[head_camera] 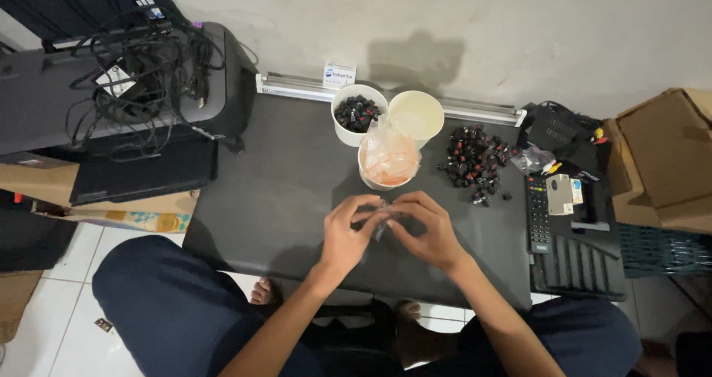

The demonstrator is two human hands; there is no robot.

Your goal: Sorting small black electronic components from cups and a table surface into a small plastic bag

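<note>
My left hand and my right hand meet over the middle of a low black table. Between their fingertips they pinch a small clear plastic piece, possibly a little bag; what is inside is too small to tell. Just beyond the hands stands a white cup filled with clear bags with orange print. Behind it are a white cup of small black and red parts and an empty white cup. A loose pile of the same black and red parts lies to the right.
A black remote and small gadgets lie at the table's right edge, with a cardboard box beyond. A black printer covered in tangled cables sits at left. A white strip light lies along the wall. My legs and feet are under the table.
</note>
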